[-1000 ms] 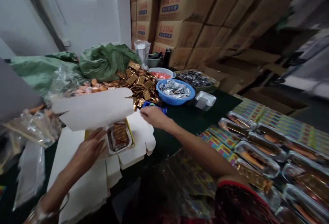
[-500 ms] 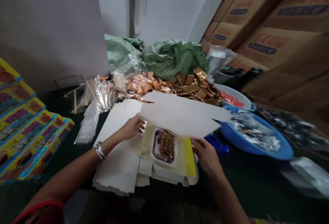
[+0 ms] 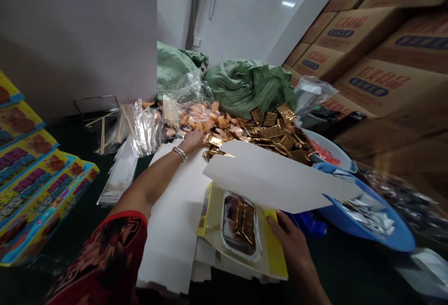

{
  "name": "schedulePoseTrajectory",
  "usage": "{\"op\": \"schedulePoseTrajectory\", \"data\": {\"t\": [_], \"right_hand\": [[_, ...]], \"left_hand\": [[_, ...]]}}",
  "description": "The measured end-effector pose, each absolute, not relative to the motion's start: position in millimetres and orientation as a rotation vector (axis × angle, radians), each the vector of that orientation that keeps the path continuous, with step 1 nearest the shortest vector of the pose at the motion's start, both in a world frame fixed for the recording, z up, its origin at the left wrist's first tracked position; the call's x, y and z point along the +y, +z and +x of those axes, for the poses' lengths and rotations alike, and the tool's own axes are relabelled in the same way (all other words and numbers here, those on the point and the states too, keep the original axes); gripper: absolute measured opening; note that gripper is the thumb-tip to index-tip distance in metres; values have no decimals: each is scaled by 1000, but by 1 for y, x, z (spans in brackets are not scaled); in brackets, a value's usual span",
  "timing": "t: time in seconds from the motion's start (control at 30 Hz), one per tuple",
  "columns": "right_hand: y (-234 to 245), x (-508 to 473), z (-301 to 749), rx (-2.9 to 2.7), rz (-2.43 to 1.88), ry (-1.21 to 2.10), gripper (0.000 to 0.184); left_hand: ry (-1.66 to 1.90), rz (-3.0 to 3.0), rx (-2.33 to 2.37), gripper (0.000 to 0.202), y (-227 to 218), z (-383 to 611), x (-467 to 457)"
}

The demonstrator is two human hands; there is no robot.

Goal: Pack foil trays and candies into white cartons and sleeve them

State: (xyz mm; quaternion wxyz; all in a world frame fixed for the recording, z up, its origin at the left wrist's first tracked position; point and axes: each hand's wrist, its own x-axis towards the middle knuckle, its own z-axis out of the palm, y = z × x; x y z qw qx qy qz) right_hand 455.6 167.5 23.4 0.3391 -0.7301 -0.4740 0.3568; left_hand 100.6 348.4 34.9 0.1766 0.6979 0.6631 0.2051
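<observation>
My left hand (image 3: 193,140) reaches over white cardboard sheets (image 3: 171,211) to the near edge of a pile of orange wrapped pieces (image 3: 224,120). Gold foil packets (image 3: 271,132) lie just beside it. Its fingertips are hidden, so I cannot tell whether they grip anything. With my right hand (image 3: 289,237) I hold the right side wall of a yellow box (image 3: 276,244), its white lid flap (image 3: 269,172) standing up. Inside the box sits a clear plastic tray (image 3: 259,249) with gold packets and something dark.
Bright printed boxes (image 3: 45,169) stand in a row at left. Clear sleeves (image 3: 121,174) and wooden sticks (image 3: 102,134) lie nearby. A blue basin (image 3: 388,230) of silver packets and a bowl (image 3: 345,155) of red pieces stand right. Cartons (image 3: 376,76) are stacked behind them.
My left hand has let go of the box's left side and moved forward to the pile. My right hand stays on the box. The whole view has shifted somewhat.
</observation>
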Motion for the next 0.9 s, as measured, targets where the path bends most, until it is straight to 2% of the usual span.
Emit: {"op": "schedulePoseTrajectory", "data": {"t": [0.1, 0.27, 0.33, 0.47, 0.53, 0.9], "right_hand": [[19, 167, 456, -1150, -1901, 995, 86], [24, 160, 440, -1103, -1831, 979, 78], [25, 158, 437, -1098, -1808, 980, 76], [28, 158, 440, -1093, -1810, 980, 74], [30, 159, 444, -1114, -1826, 1004, 74], [30, 158, 441, -1235, -1818, 848, 65]], "left_hand": [[519, 2018, 1904, 28, 27, 96, 351], [452, 2103, 1859, 20, 29, 66, 344], [455, 2130, 1876, 25, 34, 60, 349], [457, 2176, 1940, 58, 46, 70, 372], [440, 2195, 1947, 66, 52, 83, 387], [471, 2205, 1940, 47, 73, 125, 420]]}}
